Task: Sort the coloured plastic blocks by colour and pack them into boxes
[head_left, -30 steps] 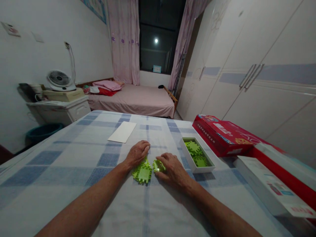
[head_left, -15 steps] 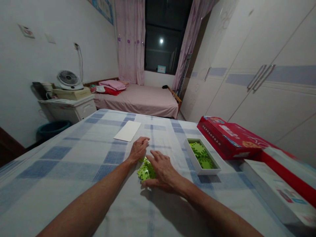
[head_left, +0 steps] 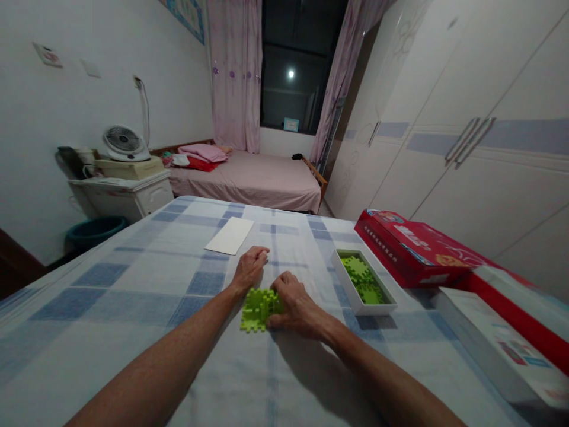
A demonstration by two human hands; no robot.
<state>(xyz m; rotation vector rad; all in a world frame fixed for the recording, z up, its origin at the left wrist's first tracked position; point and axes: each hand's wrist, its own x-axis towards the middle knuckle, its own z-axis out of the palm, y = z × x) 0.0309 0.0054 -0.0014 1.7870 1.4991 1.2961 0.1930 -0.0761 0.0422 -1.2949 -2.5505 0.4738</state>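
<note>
A flat cluster of joined bright green puzzle pieces (head_left: pixel 256 308) lies on the blue-and-white checked tablecloth (head_left: pixel 133 296) in front of me. My right hand (head_left: pixel 296 305) is curled against the cluster's right edge, fingers pressed onto the pieces. My left hand (head_left: pixel 249 268) rests just behind the cluster's far left corner, fingers bent down on the cloth, touching or nearly touching the pieces. To the right stands a small white tray (head_left: pixel 351 293) holding more green pieces (head_left: pixel 364 279).
A white card (head_left: pixel 230 235) lies farther back on the table. A red box (head_left: pixel 409 243) and a white box lid (head_left: pixel 498 344) sit along the right side. Beyond the table are a bed (head_left: pixel 253 181), a cabinet with a fan (head_left: pixel 122 142), and wardrobes.
My right hand has slid from on top of the green pieces to their right edge, and the cluster now lies flat and uncovered. The left hand has hardly moved.
</note>
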